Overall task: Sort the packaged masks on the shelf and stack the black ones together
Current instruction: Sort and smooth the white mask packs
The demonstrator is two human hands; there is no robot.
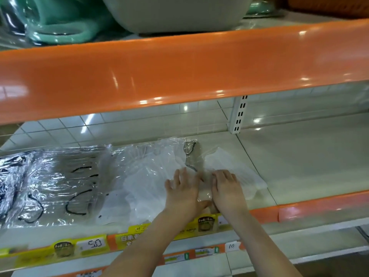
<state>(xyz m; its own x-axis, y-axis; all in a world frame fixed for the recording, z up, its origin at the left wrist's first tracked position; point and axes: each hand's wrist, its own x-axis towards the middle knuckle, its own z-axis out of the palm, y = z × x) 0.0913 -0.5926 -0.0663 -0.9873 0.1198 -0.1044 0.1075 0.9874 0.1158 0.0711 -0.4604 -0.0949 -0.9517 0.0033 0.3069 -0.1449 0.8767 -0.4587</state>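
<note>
Clear plastic packs of masks lie in a row on the cream shelf (299, 156). At the far left lies a black mask pack (8, 182). Beside it sits a grey mask pack with black ear loops (65, 182). White mask packs (143, 176) fill the middle, and another white pack (235, 166) lies at the right end. A beige pack with dark loops (194, 158) lies between my hands. My left hand (183, 194) presses flat on the plastic, fingers spread. My right hand (226, 188) rests on the beige pack's right side, fingers bent down; its grip is unclear.
An orange shelf lip (179, 72) overhangs close above the hands. A white slotted upright (238, 114) stands at the back. Yellow and orange price labels (91, 244) line the front edge. Green and grey goods (60, 21) sit on the shelf above.
</note>
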